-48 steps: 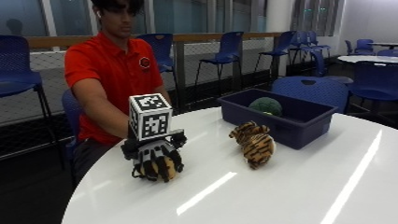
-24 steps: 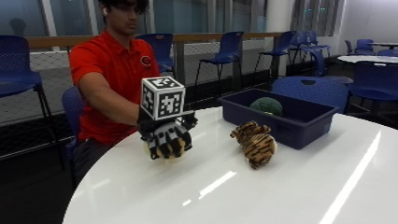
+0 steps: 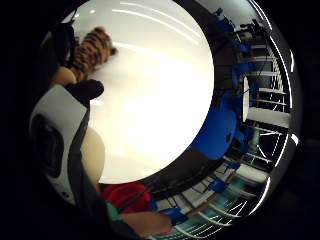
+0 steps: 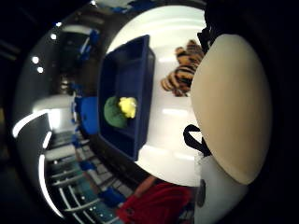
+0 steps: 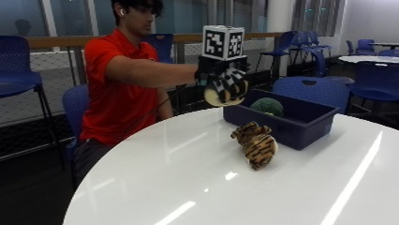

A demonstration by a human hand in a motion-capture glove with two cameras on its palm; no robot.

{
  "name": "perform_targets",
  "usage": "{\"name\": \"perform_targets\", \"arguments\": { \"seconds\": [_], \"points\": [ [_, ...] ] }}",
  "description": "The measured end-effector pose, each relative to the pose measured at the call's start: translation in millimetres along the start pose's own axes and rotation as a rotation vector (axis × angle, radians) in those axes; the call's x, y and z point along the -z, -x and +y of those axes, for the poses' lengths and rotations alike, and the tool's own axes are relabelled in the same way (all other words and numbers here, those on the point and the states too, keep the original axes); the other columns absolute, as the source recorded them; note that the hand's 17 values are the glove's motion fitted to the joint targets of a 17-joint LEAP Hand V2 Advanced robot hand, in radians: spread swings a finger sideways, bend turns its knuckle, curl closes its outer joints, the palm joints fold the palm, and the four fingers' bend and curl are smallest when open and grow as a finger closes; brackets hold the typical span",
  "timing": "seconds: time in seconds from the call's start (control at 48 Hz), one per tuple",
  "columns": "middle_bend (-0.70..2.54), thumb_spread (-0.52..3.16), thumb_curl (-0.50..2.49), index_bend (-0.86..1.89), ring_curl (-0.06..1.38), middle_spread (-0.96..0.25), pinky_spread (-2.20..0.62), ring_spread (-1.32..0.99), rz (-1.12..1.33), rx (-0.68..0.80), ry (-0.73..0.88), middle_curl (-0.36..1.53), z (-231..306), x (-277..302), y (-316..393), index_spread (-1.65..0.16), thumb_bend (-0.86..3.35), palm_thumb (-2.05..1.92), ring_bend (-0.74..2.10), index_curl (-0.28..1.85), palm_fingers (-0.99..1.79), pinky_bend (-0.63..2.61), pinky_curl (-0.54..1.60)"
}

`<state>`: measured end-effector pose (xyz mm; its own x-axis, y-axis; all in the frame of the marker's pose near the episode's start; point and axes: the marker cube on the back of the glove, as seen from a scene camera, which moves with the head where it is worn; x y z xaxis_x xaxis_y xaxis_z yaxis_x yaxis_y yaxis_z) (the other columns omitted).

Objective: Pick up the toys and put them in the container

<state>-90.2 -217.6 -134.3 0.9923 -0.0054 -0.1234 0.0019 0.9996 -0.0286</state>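
My gloved right hand (image 5: 219, 75) is raised above the white table (image 5: 187, 178), gripping a black-and-white patterned plush toy with a cream underside (image 5: 225, 90). It hangs just short of the near corner of the dark blue container (image 5: 293, 123). A green plush toy with a yellow patch (image 4: 119, 111) lies inside the container (image 4: 131, 93). A striped tiger toy (image 5: 255, 143) lies on the table in front of the container; it also shows in both palm views (image 3: 90, 47) (image 4: 184, 74). The held toy's cream body (image 4: 231, 107) fills much of the thumb side view.
Blue chairs (image 5: 314, 89) stand behind the container and around the room. Another white table (image 5: 371, 59) stands at the far right. The person in a red shirt (image 5: 118, 89) sits at the table's far left edge.
My hand has lifted the patterned toy off the table and carried it up and toward the blue container. The outside camera has shifted too. The tiger toy lies where it was.
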Motion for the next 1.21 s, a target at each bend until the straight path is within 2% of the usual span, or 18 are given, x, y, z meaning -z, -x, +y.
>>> {"name": "perform_targets", "arguments": {
  "seconds": [0.229,0.521,0.625,0.73,0.771,0.875,0.917,0.938,1.0,1.021,1.042,1.063,1.209],
  "points": [
    [0.55,0.56,0.94,0.39,0.64,-0.52,-0.41,-0.62,0.066,0.137,-0.021,0.72,-17.4,16.0,102.1,-0.45,0.15,0.74,0.93,0.57,0.78,1.13,0.46],
    [0.55,0.53,1.01,0.36,0.68,-0.55,-0.41,-0.63,0.027,0.264,-0.01,0.82,-30.0,14.2,214.9,-0.47,0.13,0.73,0.94,0.69,0.74,1.17,0.47],
    [0.53,0.52,1.03,0.35,0.69,-0.56,-0.41,-0.63,0.028,0.342,-0.001,0.84,-28.3,13.2,235.8,-0.47,0.12,0.73,0.95,0.74,0.73,1.17,0.47],
    [0.53,0.52,1.05,0.32,0.7,-0.57,-0.42,-0.63,0.146,0.436,-0.019,0.87,-31.4,7.6,229.5,-0.48,0.11,0.72,0.95,0.78,0.71,1.18,0.47],
    [0.52,0.52,1.05,0.31,0.7,-0.57,-0.42,-0.63,0.132,0.429,-0.015,0.88,-31.7,5.6,230.4,-0.48,0.1,0.72,0.95,0.79,0.71,1.19,0.47],
    [0.49,0.55,1.06,0.24,0.7,-0.57,-0.42,-0.62,0.035,0.305,0.032,0.88,-31.7,0.1,239.6,-0.48,0.07,0.69,0.92,0.81,0.61,1.17,0.46],
    [0.43,0.59,1.05,0.19,0.69,-0.55,-0.42,-0.6,0.092,0.314,0.034,0.87,-33.1,-3.8,233.8,-0.48,0.06,0.67,0.89,0.82,0.52,1.2,0.46],
    [0.35,0.72,1.03,0.12,0.67,-0.51,-0.37,-0.56,0.12,0.316,0.031,0.84,-33.9,-5.5,230.6,-0.46,0.01,0.56,0.82,0.78,0.27,1.2,0.46],
    [0.24,0.86,0.96,0.17,0.67,-0.42,-0.27,-0.46,0.148,0.316,0.03,0.8,-33.7,-7.8,225.3,-0.44,-0.04,0.43,0.67,0.8,-0.12,1.22,0.5],
    [0.2,0.89,0.94,0.18,0.65,-0.4,-0.25,-0.43,0.158,0.331,0.029,0.78,-33.0,-8.2,223.0,-0.44,-0.04,0.41,0.61,0.78,-0.15,1.22,0.49],
    [0.14,0.93,0.9,0.1,0.62,-0.34,-0.21,-0.38,0.176,0.352,0.025,0.75,-32.4,-8.5,219.8,-0.43,-0.08,0.33,0.51,0.73,-0.36,1.18,0.46],
    [0.14,0.96,0.87,0.08,0.59,-0.31,-0.18,-0.34,0.189,0.371,0.02,0.73,-31.6,-8.6,217.1,-0.42,-0.09,0.3,0.44,0.7,-0.43,1.13,0.44],
    [0.09,1.08,0.71,0.05,0.47,-0.16,-0.06,-0.18,0.017,0.406,0.019,0.61,-16.0,-2.2,220.6,-0.35,-0.08,0.09,0.21,0.55,-0.42,0.97,0.37]
  ]
}}
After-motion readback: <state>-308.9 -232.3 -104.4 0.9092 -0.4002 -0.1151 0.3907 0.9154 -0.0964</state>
